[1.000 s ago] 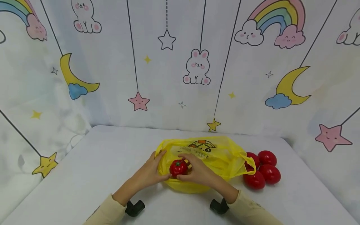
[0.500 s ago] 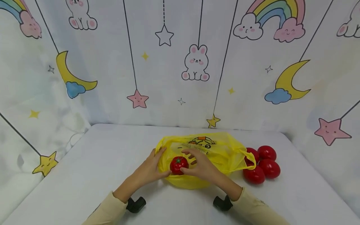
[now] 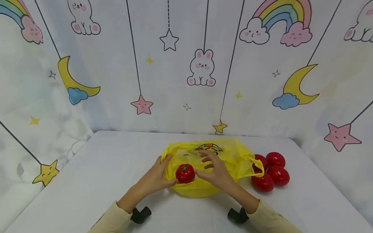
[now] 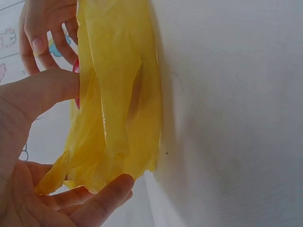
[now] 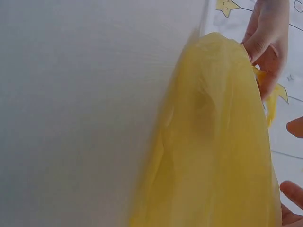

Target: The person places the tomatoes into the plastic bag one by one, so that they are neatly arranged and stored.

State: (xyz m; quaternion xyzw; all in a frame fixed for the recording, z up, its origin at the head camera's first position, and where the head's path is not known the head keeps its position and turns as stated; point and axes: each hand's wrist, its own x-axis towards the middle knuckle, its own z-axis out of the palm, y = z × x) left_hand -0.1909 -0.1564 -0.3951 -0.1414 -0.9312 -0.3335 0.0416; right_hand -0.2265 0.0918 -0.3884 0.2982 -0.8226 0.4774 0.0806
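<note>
left hand (image 3: 157,175) gripping yellow bag (image 3: 225,163), right hand (image 3: 218,171) spread loose beside tomato (image 3: 185,174) (red ovals (image 3: 276,175) toward right edge of tabletop (image 3: 316,184))

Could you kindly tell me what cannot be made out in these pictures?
The deeper inside of the yellow bag: its own plastic hides it, head view.
Most of the tomato: hidden by the bag and the left hand's thumb, left wrist view.
The back-left red fruit: partly behind the bag, head view.
Most of the right hand: cut off by the right edge, right wrist view.
The small print: too small to read, head view.
</note>
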